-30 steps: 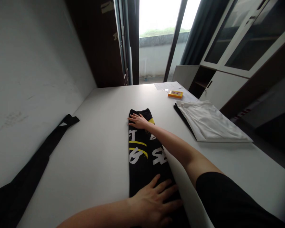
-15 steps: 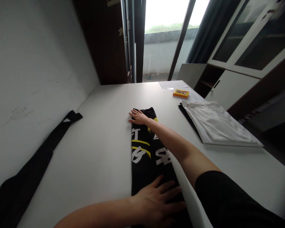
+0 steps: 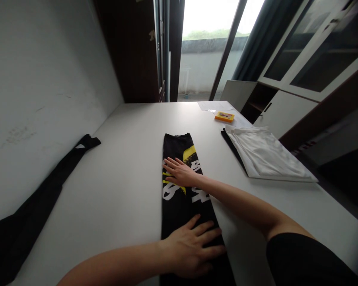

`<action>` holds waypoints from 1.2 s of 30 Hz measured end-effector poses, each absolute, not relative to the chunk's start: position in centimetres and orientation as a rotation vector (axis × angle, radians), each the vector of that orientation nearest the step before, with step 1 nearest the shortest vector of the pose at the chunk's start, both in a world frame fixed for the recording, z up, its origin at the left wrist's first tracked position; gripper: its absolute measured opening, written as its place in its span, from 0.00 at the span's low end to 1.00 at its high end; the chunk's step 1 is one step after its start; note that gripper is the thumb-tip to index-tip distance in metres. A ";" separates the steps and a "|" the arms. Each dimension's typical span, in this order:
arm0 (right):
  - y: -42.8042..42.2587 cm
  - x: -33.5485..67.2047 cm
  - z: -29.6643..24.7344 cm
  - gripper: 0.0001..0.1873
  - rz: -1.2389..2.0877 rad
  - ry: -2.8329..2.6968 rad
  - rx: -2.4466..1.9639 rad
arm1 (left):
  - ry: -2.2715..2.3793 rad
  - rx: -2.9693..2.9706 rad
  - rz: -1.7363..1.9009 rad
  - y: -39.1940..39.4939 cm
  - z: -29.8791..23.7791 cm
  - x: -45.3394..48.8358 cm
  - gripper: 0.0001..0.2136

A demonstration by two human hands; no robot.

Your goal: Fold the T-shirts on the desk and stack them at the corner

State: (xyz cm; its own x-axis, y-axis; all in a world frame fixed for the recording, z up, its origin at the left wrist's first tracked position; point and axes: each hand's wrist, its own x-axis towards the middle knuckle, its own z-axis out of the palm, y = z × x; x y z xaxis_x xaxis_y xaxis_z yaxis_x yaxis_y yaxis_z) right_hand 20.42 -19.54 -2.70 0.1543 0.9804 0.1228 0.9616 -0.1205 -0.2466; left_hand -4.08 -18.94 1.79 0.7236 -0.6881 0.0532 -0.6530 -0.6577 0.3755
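Now, smoothing, by the look of it: left hand and right hand, fingers spread, on the black garment; next probably wants light, even pressure.

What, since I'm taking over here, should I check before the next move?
1. Left hand on printed cloth: ok, fingers spread.
2. Right hand on it, farther up: ok.
3. Print fully visible: not ok, the right hand covers part.
4. White cloth apart from printed cloth: ok.
5. Black cloth apart from it too: ok.
6. Printed cloth's underside smooth: cannot tell, hidden.
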 end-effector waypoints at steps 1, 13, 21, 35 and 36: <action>-19.8 20.3 -2.7 0.38 0.116 -1.887 -2.164 | -1.040 2.555 -0.133 -19.0 1.7 -4.1 0.26; -18.1 22.5 -3.0 0.35 0.124 -1.880 -2.164 | -1.016 2.571 -0.103 -17.9 1.5 -2.4 0.25; -18.1 24.3 -2.9 0.35 0.216 -1.826 -2.067 | -1.011 2.568 -0.128 -18.0 2.2 -2.9 0.27; -18.7 36.7 -5.7 0.37 0.003 -0.898 -2.727 | -1.011 2.565 -0.120 -17.9 1.5 -2.7 0.27; -18.4 37.4 -5.6 0.38 0.040 -0.930 -2.736 | -1.007 2.562 -0.122 -18.0 1.5 -2.7 0.27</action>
State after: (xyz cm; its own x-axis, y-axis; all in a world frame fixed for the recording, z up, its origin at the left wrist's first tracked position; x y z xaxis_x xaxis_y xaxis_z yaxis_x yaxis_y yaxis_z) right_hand 37.36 -18.43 -5.63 0.7956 0.6034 0.0541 0.5964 -0.7646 -0.2443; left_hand -2.71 -17.95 1.46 0.7388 -0.6714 0.0582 -0.6380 -0.6690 0.3813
